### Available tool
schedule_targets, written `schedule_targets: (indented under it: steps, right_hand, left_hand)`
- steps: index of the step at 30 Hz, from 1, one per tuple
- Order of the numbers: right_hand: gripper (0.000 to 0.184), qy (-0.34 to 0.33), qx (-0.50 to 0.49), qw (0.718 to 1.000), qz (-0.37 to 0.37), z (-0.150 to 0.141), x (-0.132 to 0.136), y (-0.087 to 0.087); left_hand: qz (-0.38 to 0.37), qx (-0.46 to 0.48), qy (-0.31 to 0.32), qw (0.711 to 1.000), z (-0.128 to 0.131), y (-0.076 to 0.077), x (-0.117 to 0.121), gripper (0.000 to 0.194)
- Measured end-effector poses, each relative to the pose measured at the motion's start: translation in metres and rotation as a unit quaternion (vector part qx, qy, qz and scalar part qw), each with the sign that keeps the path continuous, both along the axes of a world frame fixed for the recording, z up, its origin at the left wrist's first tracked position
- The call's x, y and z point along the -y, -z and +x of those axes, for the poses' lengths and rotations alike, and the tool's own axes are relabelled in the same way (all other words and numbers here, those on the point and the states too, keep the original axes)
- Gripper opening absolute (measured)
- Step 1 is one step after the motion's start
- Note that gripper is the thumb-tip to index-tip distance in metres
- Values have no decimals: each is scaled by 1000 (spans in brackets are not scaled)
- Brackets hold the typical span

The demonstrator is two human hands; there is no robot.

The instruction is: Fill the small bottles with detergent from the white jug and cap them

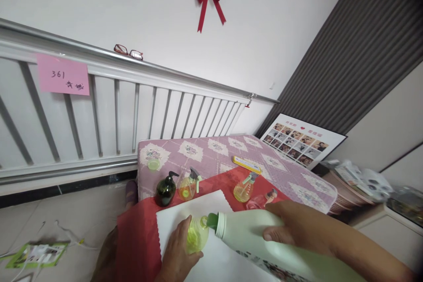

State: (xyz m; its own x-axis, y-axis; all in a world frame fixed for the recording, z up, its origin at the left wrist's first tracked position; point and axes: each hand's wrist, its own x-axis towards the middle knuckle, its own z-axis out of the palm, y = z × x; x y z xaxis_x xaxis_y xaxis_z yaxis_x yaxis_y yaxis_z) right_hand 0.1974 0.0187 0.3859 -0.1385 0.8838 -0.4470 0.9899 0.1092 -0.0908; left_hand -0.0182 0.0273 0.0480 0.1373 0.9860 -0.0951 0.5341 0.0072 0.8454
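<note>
My left hand [178, 249] wraps round a small see-through yellow-green bottle [197, 235] above the white sheet [208, 269]; its mouth is uncovered. My right hand [291, 224] grips a large pale green bottle [251, 229] from above. That bottle lies tilted to the left, and its dark green spout [212, 221] meets the small bottle's mouth. Whether liquid is flowing I cannot tell. Behind them stand a dark green pump bottle [165, 190], a clear spray bottle [189, 186] with orange liquid, and another spray bottle [243, 189] with yellowish liquid.
A red cloth [132, 238] covers the near part of the table's purple patterned cloth [218, 167]. A yellow box [246, 164], a pink clear item [256, 202] and a pale green lid [153, 164] lie there. A white radiator [109, 114] runs along the wall.
</note>
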Motion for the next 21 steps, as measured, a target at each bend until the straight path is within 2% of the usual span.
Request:
schedule_targets:
  steps: [14,21]
  right_hand:
    - [27,2,13,1000,0,-6,2,-3]
    - [29,4,18,1000,-4,-6,2,-3]
  left_hand:
    - [11,17,-1,1000,-2,-3,3,97]
    - [5,15,0,1000,-1,1,1,98]
